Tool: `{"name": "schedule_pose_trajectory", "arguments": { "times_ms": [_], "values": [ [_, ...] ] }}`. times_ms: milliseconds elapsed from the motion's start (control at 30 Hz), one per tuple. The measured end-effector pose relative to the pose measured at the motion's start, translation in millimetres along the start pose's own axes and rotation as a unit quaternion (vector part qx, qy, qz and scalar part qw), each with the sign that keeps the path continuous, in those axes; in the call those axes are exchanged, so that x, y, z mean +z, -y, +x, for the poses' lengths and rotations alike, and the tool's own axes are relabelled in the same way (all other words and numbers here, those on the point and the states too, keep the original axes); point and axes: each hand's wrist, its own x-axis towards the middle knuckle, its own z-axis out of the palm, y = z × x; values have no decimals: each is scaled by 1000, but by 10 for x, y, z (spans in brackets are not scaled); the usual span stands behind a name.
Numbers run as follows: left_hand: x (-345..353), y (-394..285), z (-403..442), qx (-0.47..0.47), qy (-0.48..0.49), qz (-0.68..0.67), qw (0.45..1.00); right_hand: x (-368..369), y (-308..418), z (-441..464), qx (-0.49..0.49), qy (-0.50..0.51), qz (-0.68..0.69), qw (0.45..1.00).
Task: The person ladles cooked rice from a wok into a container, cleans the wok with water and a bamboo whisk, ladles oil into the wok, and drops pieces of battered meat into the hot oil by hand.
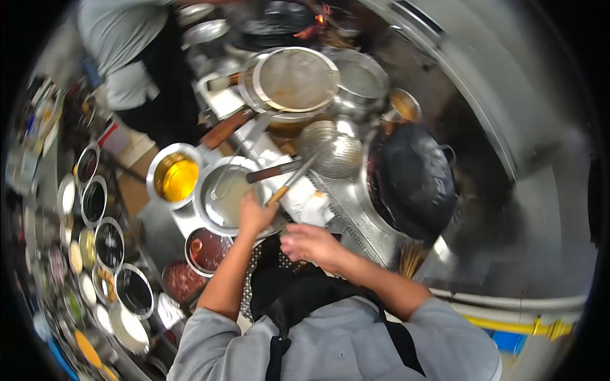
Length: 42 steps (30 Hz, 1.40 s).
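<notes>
My left hand (pixel 253 216) is closed at the butt of a long metal tool with a light wooden handle (pixel 284 189), beside the rim of a steel bowl (pixel 202 204) of cloudy liquid. The tool's shaft slants up over a perforated skimmer (pixel 330 149); its head I cannot make out. Just to the left hand's right, in front of the black apron (pixel 279 273), my right hand (pixel 311 246) has loosely curled, slightly parted fingers. Nothing shows in it. A dark-handled utensil (pixel 273 171) crosses the bowl's right side.
A blackened wok (pixel 416 181) sits on the right burner, with a bamboo brush (pixel 412 259) below. Yellow liquid fills a pot (pixel 176 178); dark red liquid lies in another (pixel 210 249). Several seasoning containers (pixel 109 244) line the left. A co-worker (pixel 133 57) stands upper left, near flames.
</notes>
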Motion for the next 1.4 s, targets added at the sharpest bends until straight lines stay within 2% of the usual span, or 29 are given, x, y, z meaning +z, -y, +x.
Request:
{"name": "schedule_pose_trajectory", "arguments": {
  "times_ms": [33,67,100,133,167,233,300,333,367,400,433,467,500,633,700,767,800,833,867,900,933,967,1000,1033,1067,1167,1267,1333,1400],
  "values": [
    [-56,-31,137,-204,186,-270,922,-98,38,206,4,-15,55,998],
    [77,153,231,-332,276,-531,729,-44,226,312,-53,-82,16,995],
    [133,137,210,-306,277,-565,714,-141,342,540,-90,-161,-62,981],
    [23,-70,149,-278,271,-545,743,-183,566,581,-115,-201,-119,965],
    [-231,-354,42,-253,261,-525,770,-248,608,816,-113,-367,-178,906],
    [-673,-828,-60,-156,365,-505,766,-634,688,1187,-91,-292,47,951],
    [-1312,-1210,-38,82,356,-227,903,-793,678,1224,-123,-389,91,908],
    [-1488,-1271,115,173,207,-181,946,-795,688,1116,-153,-414,59,895],
    [-1641,-1302,355,256,46,-129,957,-800,667,950,-151,-409,75,897],
    [-1778,-1320,641,270,-29,-63,960,-890,547,918,-169,-430,39,886],
    [-1909,-1319,917,280,-102,5,955,-879,534,687,-176,-389,52,903],
    [-1928,-1267,1144,255,-73,119,957,-854,540,440,-180,-347,65,918],
    [-1933,-1268,1377,150,110,160,969,-843,514,238,-182,-344,68,919],
    [-1627,-1318,1465,130,129,344,921,-811,505,-584,-199,-327,68,921],
    [-1598,-1249,1599,96,148,345,922,-798,456,-965,-215,-306,80,924],
    [-1579,-1081,1882,57,297,232,924,-894,373,-1236,-229,-288,93,925],
    [-1546,-950,1941,111,235,235,937,-1055,285,-1291,-208,-305,104,924],
    [-1513,-803,2056,109,231,235,938,-1210,201,-1336,-186,-322,116,921],
    [-1490,-643,2185,14,357,66,932,-1292,141,-1397,-211,-373,44,902],
    [-1471,-503,2280,-81,464,-107,876,-1322,106,-1420,-233,-422,-27,876],
    [-1484,-443,2260,-153,503,-228,819,-1263,137,-1460,-211,-438,-101,868],
    [-1473,-404,2255,-171,544,-301,764,-1231,138,-1467,-211,-435,-102,869],
    [-1444,-323,2124,-236,553,-396,694,-1186,108,-1477,-202,-387,-71,897],
    [-1562,-660,1793,-294,553,-484,611,-1172,89,-1478,-194,-338,-39,920],
    [-1440,-738,1672,-281,523,-509,623,-1202,93,-1453,-182,-309,31,933],
    [-1221,-872,1454,-266,468,-551,637,-1043,442,-1389,-174,-291,58,939],
    [-1506,-965,1111,-266,471,-587,603,-1090,736,-1352,-189,-295,38,936],
    [-1860,-918,754,-186,471,-535,677,-1184,878,-1356,-192,-284,44,938],
    [-2205,-795,453,-198,439,-543,688,-1225,1120,-1398,-178,-269,22,946]
  ]
}}
